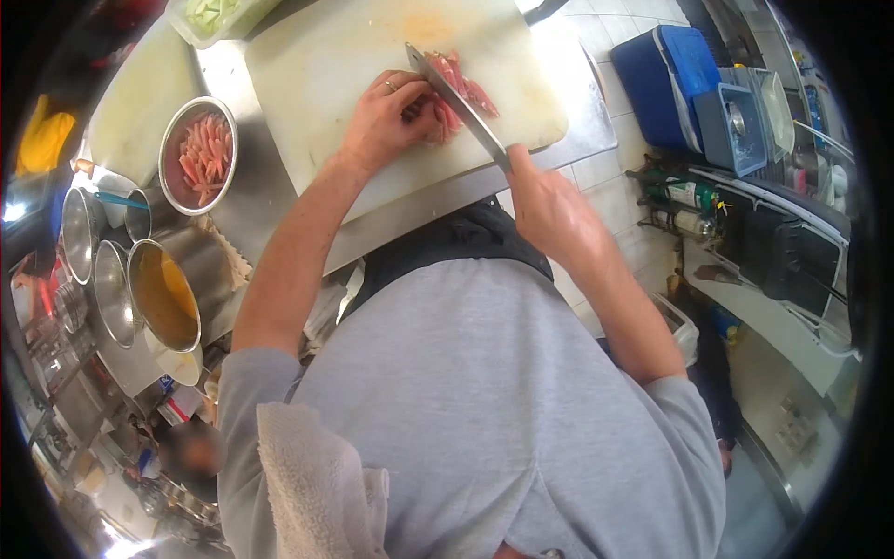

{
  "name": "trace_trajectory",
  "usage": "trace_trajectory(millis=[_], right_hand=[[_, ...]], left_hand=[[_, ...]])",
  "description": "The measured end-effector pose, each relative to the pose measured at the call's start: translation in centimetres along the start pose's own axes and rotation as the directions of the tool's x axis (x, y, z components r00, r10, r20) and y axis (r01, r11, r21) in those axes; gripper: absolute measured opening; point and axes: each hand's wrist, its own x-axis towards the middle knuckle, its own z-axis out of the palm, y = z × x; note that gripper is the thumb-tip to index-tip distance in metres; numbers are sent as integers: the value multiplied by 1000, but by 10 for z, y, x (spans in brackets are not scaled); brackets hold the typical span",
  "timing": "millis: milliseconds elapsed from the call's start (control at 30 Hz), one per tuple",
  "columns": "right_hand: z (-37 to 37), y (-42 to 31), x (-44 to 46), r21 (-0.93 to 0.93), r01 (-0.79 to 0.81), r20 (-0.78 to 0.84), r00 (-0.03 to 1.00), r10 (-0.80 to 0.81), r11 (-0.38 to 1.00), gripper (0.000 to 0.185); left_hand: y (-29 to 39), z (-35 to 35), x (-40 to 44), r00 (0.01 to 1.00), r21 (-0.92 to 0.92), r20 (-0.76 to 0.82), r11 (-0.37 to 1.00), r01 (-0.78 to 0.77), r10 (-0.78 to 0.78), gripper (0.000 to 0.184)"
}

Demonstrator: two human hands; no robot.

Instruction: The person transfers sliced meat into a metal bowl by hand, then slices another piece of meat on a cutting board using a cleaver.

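Pink strips (pixel 477 96) of food lie in a small loose pile on the white cutting board (pixel 321 88), toward the side of the board nearer the person. The left hand (pixel 391 116), with a ring on one finger, rests on the board against the near end of the pile. Its fingers are curled in, holding the strips down beside the knife (pixel 463 101); how tightly they pinch cannot be told, as the hand hides part of the food. The right hand (pixel 551 200) is closed around the handle of the knife. The blade slants across the pile, with strips on both sides of it, and its tip reaches past the left hand's fingers.

The board sits on a metal counter (pixel 250 154). Left of the board stands a round metal bowl (pixel 169 168) filled with more pink strips. A clear tub (pixel 226 35) of pale green pieces is at the board's far left corner. Nearer the person on the left is a metal pot (pixel 195 326) holding yellow-brown liquid, with other metal bowls (pixel 115 293) beside it. A light towel (pixel 317 484) hangs over the front of the person's grey shirt (pixel 494 373).
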Motion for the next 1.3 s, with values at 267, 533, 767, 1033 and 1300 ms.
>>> trace_trajectory(millis=[267,533,767,1033,1300], right_hand=[[39,13,60,20,47,-92,995,-45,999,21],[65,27,76,89,108,-174,981,-92,990,23],[30,34,16,135,-104,-74,991,115,985,20],[13,12,21,30,51,-133,990,-46,998,20],[13,0,18,21,-42,5,999,42,999,21]], left_hand=[[-2,1,-1,999,-12,8,999,32,-32,19],[-5,3,-4,1000,28,3,1000,8,-8,20],[5,0,-4,994,-22,-107,1000,6,-9,17],[2,1,-3,998,0,-58,1000,18,-18,18],[-3,3,-3,997,-18,-29,997,70,-71,19]])
